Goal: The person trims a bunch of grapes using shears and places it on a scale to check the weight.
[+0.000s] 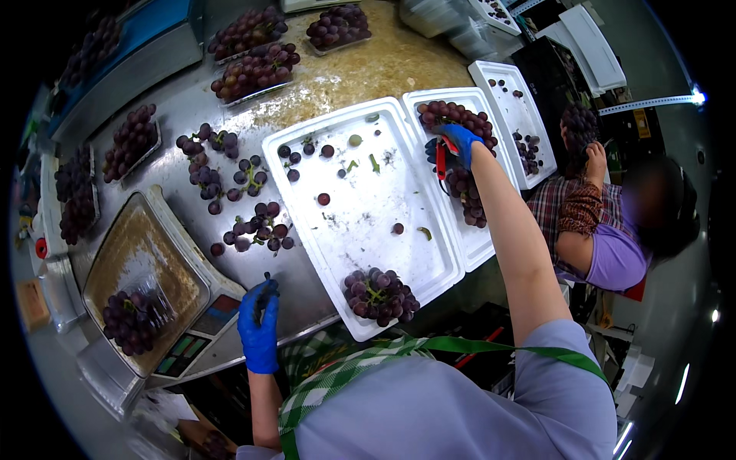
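My right hand (463,141), in a blue glove, holds red-handled snips (441,160) over a white foam tray (468,250). Its fingers reach among the dark red grape bunches (468,192) lying there and partly hide them. My left hand (259,330), gloved in blue with dark fingertips, is at the metal table's front edge, beside the scale, with nothing visible in it. Between the hands is a wider foam tray (368,221) with a grape bunch (380,296) in its near corner, plus loose grapes and stem bits.
A scale (144,230) at the left bears a grape bunch (131,322) in a clear tray. Cut clusters (259,227) lie on the metal table (305,282). Packed grape trays (253,72) stand farther back. At the right, a co-worker (598,230) holds grapes beside another foam tray (506,118).
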A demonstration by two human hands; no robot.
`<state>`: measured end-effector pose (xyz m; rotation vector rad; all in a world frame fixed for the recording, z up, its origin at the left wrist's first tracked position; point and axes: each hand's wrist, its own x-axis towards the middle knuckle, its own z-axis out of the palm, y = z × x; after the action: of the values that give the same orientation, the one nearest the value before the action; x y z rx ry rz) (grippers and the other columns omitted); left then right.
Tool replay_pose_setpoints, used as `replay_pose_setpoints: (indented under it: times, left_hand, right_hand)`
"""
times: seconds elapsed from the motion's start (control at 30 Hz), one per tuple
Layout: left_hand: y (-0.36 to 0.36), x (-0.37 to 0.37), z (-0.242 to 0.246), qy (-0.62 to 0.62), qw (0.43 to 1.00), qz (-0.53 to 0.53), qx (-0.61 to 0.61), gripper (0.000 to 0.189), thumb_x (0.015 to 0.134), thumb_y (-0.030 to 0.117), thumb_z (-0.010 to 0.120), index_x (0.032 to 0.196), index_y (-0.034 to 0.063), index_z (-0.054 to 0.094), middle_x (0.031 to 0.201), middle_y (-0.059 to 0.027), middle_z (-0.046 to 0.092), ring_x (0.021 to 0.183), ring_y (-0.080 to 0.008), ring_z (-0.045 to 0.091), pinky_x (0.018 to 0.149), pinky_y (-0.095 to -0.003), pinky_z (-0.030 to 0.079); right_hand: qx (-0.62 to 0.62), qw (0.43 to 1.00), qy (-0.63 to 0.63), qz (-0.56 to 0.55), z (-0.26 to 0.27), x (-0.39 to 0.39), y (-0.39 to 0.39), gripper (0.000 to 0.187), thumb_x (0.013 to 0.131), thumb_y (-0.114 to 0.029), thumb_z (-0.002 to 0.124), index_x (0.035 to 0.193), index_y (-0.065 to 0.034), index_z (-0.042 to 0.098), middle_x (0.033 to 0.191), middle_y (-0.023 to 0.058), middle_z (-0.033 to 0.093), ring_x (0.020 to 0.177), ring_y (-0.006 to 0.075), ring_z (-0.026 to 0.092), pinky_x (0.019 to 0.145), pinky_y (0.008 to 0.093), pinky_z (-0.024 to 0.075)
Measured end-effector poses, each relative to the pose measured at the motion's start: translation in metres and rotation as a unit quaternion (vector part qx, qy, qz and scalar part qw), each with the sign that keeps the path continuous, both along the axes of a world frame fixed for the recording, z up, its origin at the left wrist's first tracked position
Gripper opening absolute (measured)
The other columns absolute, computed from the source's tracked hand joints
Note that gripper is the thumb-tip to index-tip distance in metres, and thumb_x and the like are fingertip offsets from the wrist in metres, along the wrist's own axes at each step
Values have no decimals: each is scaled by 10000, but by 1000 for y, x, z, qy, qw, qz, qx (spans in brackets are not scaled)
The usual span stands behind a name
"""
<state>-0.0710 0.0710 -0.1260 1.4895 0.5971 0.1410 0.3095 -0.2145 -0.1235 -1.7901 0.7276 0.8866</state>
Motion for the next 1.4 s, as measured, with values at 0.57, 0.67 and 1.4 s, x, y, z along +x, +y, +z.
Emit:
replay_pose_setpoints:
  times: [0.57,0.67,1.4]
  left_hand:
    - [6,14,30,-34,998,-38,34,240,791,2,518,1031,1,513,989,-88,550,883,-152,538,780,-254,420]
    - [6,19,40,-13,998,-57,7,245,798,19,516,1043,5,510,982,-80,559,887,-137,533,786,-243,415]
    - [62,-43,117,-147,802,41,-577,562,850,484,349,1132,8,448,956,-115,548,501,-80,376,550,-233,408]
  right_hand:
    - [-357,748,-417,373,72,-139,28,317,800,-282,487,985,-28,446,723,186,543,667,355,541,572,412,426]
    - [-332,725,-434,419,93,-175,43,382,783,-279,517,1071,-49,417,733,168,539,624,333,548,519,410,432]
    - [-164,374,-551,728,160,-300,179,535,710,-174,524,1208,-38,381,697,86,478,583,203,488,515,324,364]
